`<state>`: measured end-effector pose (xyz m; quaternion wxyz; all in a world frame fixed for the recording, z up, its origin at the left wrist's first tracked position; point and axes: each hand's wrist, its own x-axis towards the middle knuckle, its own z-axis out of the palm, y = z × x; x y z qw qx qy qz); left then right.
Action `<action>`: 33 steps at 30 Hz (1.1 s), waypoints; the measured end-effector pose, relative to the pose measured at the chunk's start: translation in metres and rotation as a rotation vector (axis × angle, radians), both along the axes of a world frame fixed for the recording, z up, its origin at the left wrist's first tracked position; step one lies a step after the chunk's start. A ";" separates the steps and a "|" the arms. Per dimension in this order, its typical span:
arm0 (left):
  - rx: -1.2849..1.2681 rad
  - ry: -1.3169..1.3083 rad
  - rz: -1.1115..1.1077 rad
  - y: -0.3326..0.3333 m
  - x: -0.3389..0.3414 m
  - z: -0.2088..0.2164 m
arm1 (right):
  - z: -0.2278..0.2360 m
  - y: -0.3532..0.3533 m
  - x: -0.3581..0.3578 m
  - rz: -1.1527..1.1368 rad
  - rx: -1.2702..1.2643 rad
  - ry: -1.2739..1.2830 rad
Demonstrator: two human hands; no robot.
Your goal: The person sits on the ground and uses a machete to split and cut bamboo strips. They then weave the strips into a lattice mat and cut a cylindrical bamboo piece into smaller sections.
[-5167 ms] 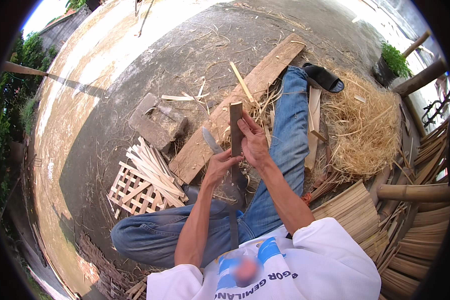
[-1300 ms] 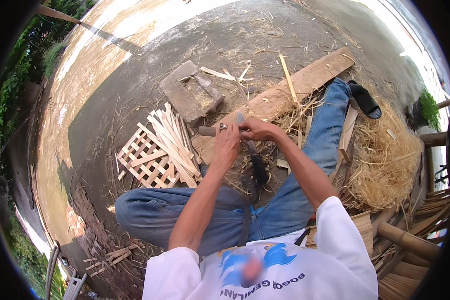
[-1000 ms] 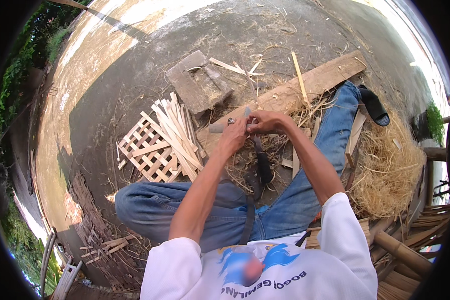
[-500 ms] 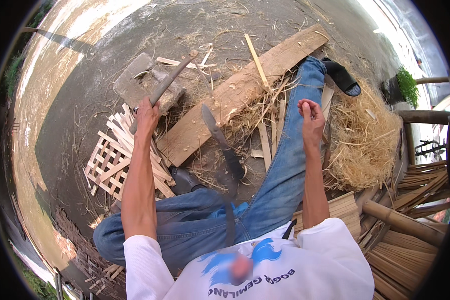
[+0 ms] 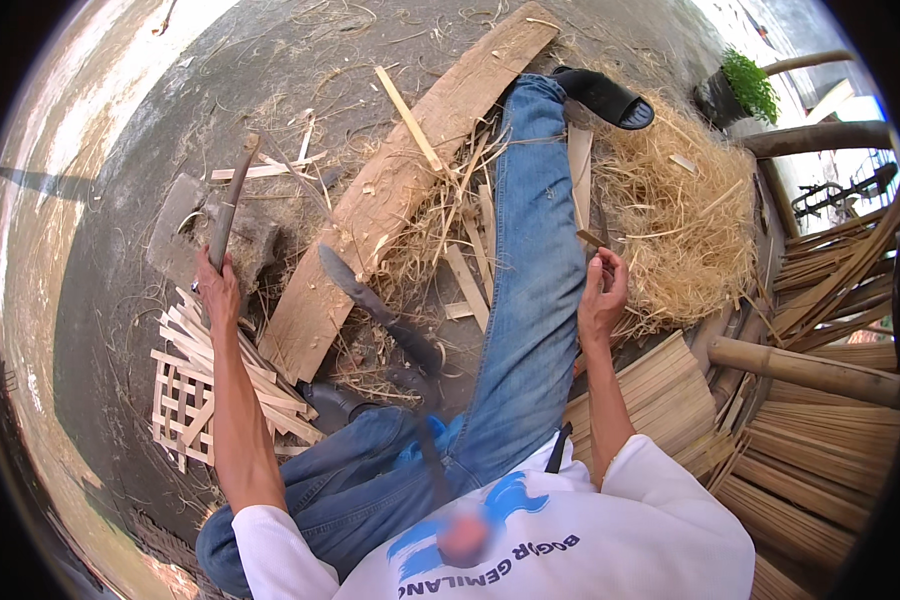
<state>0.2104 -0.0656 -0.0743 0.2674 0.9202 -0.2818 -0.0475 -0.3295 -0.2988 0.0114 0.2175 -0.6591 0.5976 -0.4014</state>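
Observation:
My left hand (image 5: 218,285) is closed around a long, rod-like wooden handle (image 5: 232,200) that points away from me. What its far end carries is unclear. Off to the right, beside my stretched leg, my right hand (image 5: 603,298) pinches a short, thin brown strip (image 5: 591,238) between thumb and fingers. Between my legs is a knife-like tool (image 5: 355,285) with a broad grey blade and dark handle. A long wooden plank (image 5: 375,210) slants across the ground ahead, with shavings on it. Beneath my left forearm are a woven lattice (image 5: 182,400) and loose pale strips (image 5: 195,330).
A heap of fine shavings (image 5: 685,225) lies right of my leg, near a black sandal (image 5: 610,97). Concrete blocks (image 5: 185,225) are beyond my left hand. Bundled flat slats (image 5: 660,385) and a bamboo pole (image 5: 805,372) fill the right side. A plant (image 5: 748,85) stands beyond.
The view has swung right, so the scene sits further left. A thin brown strip now shows in my right fingers; earlier they were pinched with nothing visible. The left hand keeps its hold.

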 end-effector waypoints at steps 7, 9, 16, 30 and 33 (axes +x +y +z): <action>-0.029 0.043 -0.030 0.005 -0.001 0.009 | -0.076 0.010 -0.071 -0.069 0.216 0.247; -0.047 0.062 -0.052 0.007 0.004 0.000 | -0.086 0.035 -0.088 0.062 0.140 0.562; 0.020 0.003 -0.018 -0.001 0.002 0.008 | -0.074 0.055 -0.073 -0.294 0.160 0.087; -0.048 0.020 0.091 -0.006 -0.012 0.019 | -0.072 0.124 0.156 1.057 0.455 0.775; -0.067 -0.087 0.055 0.003 0.002 -0.002 | -0.079 0.117 0.158 1.080 0.509 0.743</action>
